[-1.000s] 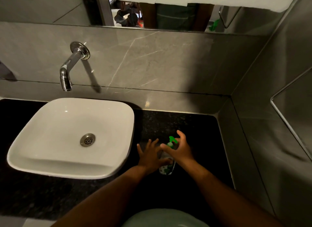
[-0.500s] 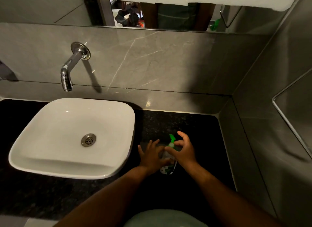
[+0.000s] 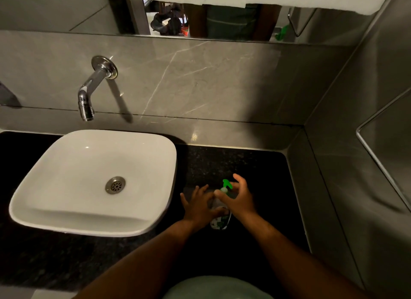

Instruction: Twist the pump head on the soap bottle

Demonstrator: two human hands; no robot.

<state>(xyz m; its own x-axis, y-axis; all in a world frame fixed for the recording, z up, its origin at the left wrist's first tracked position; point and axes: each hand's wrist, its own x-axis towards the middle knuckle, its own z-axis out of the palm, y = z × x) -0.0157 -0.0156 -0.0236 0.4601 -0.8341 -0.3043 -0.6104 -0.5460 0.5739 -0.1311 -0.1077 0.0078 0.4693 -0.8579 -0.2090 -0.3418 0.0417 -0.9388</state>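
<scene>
Soap bottle [image 3: 219,220] stands upright on black counter [image 3: 255,165], toward its front edge, just right of white basin [image 3: 93,176] and well apart from back wall. Clear body w/ green-white label low down; bright green pump head [image 3: 226,183] on top, nozzle pointing away. Mid body hidden behind both hands; label print too small to read. Left hand [image 3: 200,206] wraps bottle's left side, thumb curled across front, fingers spread behind. Right hand [image 3: 239,198] sits at pump: thumb and fingers curled round pump neck, index raised above. Chrome tap [image 3: 89,98] over basin.
</scene>
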